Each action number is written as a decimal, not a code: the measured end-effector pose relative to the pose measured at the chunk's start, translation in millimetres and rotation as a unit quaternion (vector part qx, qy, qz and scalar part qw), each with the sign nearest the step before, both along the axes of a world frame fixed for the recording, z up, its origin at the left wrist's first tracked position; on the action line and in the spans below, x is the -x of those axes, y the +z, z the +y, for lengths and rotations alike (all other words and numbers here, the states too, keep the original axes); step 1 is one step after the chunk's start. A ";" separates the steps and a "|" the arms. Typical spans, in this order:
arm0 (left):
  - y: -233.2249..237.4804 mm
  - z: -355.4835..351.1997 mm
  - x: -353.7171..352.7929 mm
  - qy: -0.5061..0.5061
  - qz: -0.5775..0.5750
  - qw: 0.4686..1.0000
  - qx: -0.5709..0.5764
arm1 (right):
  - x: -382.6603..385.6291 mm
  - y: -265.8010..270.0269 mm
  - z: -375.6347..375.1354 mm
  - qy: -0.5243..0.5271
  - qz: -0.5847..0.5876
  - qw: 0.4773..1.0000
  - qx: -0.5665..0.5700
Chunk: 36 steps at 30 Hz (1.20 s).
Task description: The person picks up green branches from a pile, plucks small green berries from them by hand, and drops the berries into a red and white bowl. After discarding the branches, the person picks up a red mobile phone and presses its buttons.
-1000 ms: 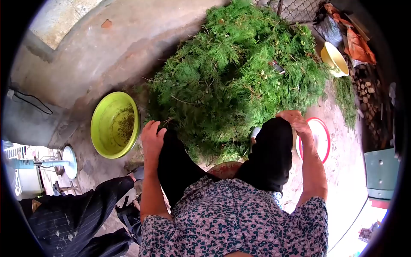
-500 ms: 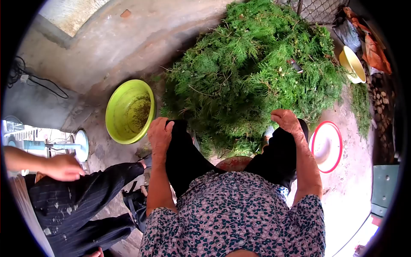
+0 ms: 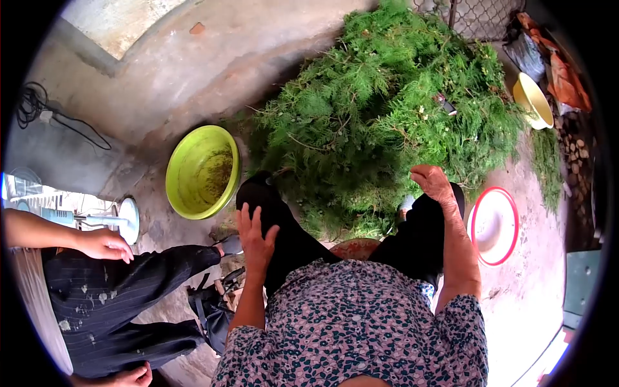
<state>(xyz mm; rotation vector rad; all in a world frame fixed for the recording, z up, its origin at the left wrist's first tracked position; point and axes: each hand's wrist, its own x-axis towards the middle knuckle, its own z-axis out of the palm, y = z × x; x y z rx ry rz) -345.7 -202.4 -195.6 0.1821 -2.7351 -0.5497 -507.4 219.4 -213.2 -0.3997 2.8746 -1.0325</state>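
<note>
My left hand [image 3: 255, 237] is raised beside my left thigh with its fingers spread, and nothing shows in it. On my right knee [image 3: 451, 205] rests my right hand [image 3: 433, 183], its fingers bent together with nothing visible in them. In front of both knees lies a big heap of green leafy branches [image 3: 380, 109]. A yellow-green basin [image 3: 187, 174] with dark bits at its bottom stands beyond my left hand. Right of my right knee is a white basin with a red rim [image 3: 495, 226].
At the left sits another person in dark striped trousers [image 3: 122, 284]; one hand [image 3: 106, 245] is over their thigh. Near them are a pale blue fan [image 3: 129, 220] and a black bag [image 3: 209, 316]. A pale yellow basin [image 3: 532, 100] stands at the far right by cut logs [image 3: 574, 158].
My left hand has lifted off my knee and drawn back towards me, its fingers spreading. My right hand stays on its knee. The other person's raised hand has shifted slightly.
</note>
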 end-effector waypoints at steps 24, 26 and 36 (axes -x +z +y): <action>-43.8 -2.9 -39.2 -0.007 -0.077 0.996 -0.044 | 5.7 2.3 -22.8 0.020 -0.019 0.999 0.027; -53.2 -5.7 -35.8 -0.001 -0.082 0.995 -0.049 | 7.6 -0.9 -22.7 0.029 -0.005 0.999 0.032; -88.6 -26.7 -38.5 -0.001 -0.071 0.952 -0.297 | 10.8 1.8 -36.6 0.030 -0.026 0.999 0.015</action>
